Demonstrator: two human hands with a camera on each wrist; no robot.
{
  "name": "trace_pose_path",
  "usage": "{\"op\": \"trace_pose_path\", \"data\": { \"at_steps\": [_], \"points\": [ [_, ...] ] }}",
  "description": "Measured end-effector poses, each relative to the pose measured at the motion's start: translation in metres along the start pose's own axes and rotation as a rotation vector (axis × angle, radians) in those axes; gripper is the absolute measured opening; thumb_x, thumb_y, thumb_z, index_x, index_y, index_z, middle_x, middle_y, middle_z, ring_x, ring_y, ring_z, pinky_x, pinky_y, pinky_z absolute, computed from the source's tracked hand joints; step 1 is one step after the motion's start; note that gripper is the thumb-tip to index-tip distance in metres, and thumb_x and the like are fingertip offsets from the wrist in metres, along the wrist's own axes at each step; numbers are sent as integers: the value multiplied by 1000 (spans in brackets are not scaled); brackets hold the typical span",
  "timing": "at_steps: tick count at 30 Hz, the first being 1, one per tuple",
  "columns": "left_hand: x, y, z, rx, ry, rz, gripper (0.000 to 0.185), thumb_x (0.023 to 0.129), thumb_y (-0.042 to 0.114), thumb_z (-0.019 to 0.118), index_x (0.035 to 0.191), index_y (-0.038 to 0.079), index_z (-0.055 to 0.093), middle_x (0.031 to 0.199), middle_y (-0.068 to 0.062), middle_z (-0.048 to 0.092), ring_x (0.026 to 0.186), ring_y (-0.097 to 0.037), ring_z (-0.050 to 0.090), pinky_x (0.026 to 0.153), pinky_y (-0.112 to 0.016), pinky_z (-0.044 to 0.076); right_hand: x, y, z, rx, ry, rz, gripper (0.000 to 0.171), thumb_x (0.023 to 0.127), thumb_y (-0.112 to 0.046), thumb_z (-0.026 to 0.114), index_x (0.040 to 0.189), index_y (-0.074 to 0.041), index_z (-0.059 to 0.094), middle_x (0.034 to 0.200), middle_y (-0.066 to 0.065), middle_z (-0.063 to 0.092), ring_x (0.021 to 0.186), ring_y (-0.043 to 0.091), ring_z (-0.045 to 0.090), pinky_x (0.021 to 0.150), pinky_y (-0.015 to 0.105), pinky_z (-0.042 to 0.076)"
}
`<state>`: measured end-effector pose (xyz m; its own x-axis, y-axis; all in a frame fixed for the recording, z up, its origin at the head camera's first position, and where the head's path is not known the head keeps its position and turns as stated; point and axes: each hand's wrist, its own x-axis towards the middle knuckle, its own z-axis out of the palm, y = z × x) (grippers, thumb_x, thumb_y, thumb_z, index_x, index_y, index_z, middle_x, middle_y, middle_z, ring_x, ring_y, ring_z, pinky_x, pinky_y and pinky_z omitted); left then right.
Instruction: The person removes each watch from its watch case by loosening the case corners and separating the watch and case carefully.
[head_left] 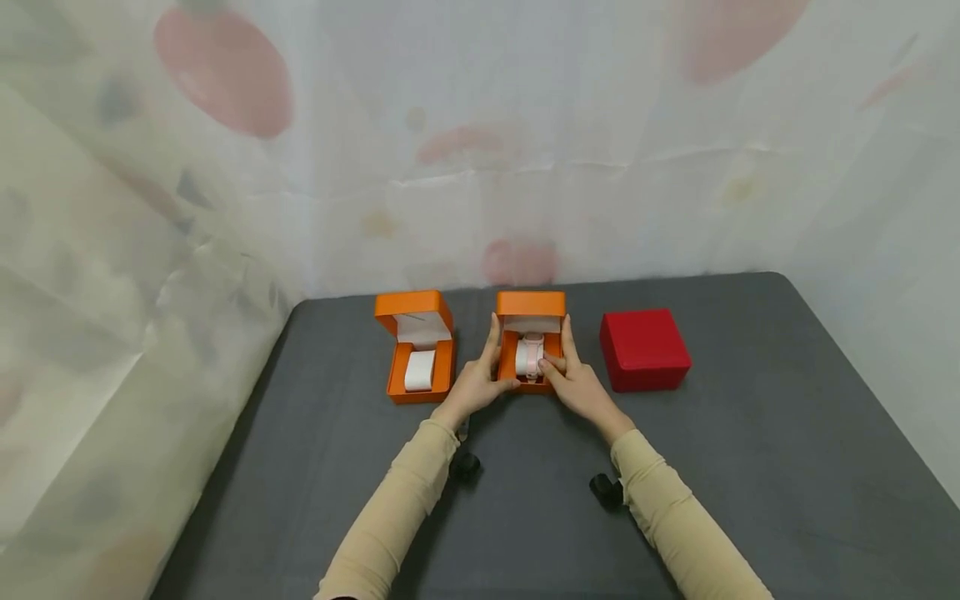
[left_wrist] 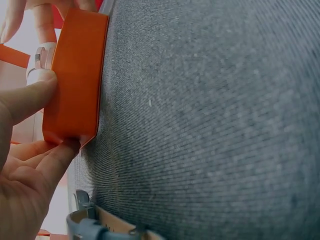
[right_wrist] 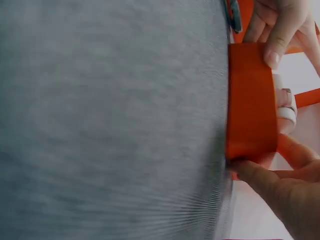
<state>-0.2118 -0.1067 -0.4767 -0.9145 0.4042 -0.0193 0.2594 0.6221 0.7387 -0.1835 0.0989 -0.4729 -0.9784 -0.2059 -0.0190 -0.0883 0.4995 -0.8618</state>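
An open orange box (head_left: 531, 304) stands at the middle of the grey table (head_left: 750, 467), with a pale pink watch (head_left: 532, 354) on a cushion inside. My left hand (head_left: 480, 383) holds its left side, fingers along the wall and thumb on the front rim. My right hand (head_left: 573, 383) holds the right side, its thumb lying on the watch. The left wrist view has the box's front wall (left_wrist: 77, 80) upright beside my left thumb (left_wrist: 25, 100), which touches the watch (left_wrist: 42, 55). The right wrist view shows the same wall (right_wrist: 251, 100), the watch (right_wrist: 286, 102) and my right hand (right_wrist: 285, 195).
A second open orange box (head_left: 415, 312) holding a bare white cushion (head_left: 420, 370) stands just left. A shut red box (head_left: 643, 348) stands just right. A patterned cloth backdrop (head_left: 525, 167) closes off the back and both sides. Grey tabletop stretches toward me.
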Motion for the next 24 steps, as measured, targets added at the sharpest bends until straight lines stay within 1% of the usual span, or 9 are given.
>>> {"op": "trace_pose_path", "data": {
  "at_steps": [5, 9, 11, 14, 16, 18, 20, 22, 24],
  "points": [
    [-2, 1, 2, -15, 4, -8, 109, 84, 24, 70, 140, 51, -20, 145, -22, 35, 130, -33, 43, 99, -49, 44, 4, -2, -4, -32, 10, 49, 77, 95, -50, 41, 144, -44, -18, 132, 19, 54, 123, 40, 49, 103, 57, 35],
    [-4, 1, 2, -31, 6, -7, 107, 84, 24, 70, 143, 47, -17, 145, -22, 34, 132, -32, 41, 100, -48, 43, 4, 1, -2, -31, 32, 62, 78, 95, -47, 46, 146, -41, -12, 131, 15, 56, 127, 39, 46, 106, 56, 32],
    [-5, 1, 2, -22, 14, -13, 102, 84, 25, 70, 147, 44, -8, 146, -20, 35, 131, -31, 43, 100, -47, 43, 2, 3, 1, -30, 47, 58, 79, 94, -44, 49, 148, -37, -8, 130, 11, 57, 129, 37, 44, 106, 56, 31],
    [-5, 2, 2, -7, 30, -32, 82, 85, 26, 69, 149, 32, 19, 146, -16, 38, 129, -30, 46, 99, -45, 45, 1, 4, 5, -13, 82, 60, 80, 93, -40, 54, 151, -28, 1, 128, 8, 59, 132, 33, 41, 108, 54, 31],
    [-5, 2, 3, -7, 36, -55, 65, 87, 26, 65, 145, 23, 36, 146, -15, 39, 129, -31, 46, 98, -44, 45, 1, 4, 8, 4, 103, 68, 78, 92, -38, 55, 151, -22, 8, 128, 8, 59, 133, 31, 40, 108, 52, 31],
    [-5, 3, 4, -17, 47, -78, 52, 89, 27, 61, 138, 17, 48, 146, -14, 40, 131, -29, 44, 101, -44, 43, 2, 4, 10, 22, 135, 79, 72, 92, -38, 57, 150, -16, 20, 127, 9, 60, 132, 29, 42, 108, 50, 33],
    [-5, 5, 7, -19, 69, -80, 43, 92, 30, 57, 132, 15, 54, 144, -15, 42, 133, -28, 41, 103, -45, 41, 2, 4, 12, 28, 167, 88, 64, 92, -36, 58, 146, -11, 33, 126, 10, 60, 130, 29, 45, 107, 48, 35],
    [-3, 8, 11, -28, 105, -75, 41, 93, 34, 55, 128, 13, 58, 142, -16, 45, 134, -28, 41, 105, -46, 38, 3, 3, 13, 16, 206, 91, 56, 91, -34, 59, 139, -8, 45, 125, 12, 61, 126, 29, 49, 105, 47, 38],
    [-2, 11, 14, -25, 152, -59, 40, 94, 35, 54, 124, 10, 61, 138, -18, 49, 132, -30, 42, 105, -48, 38, 5, 3, 13, -12, 229, 81, 50, 91, -31, 60, 132, -5, 52, 125, 15, 61, 121, 32, 52, 101, 48, 40]
  ]
}}
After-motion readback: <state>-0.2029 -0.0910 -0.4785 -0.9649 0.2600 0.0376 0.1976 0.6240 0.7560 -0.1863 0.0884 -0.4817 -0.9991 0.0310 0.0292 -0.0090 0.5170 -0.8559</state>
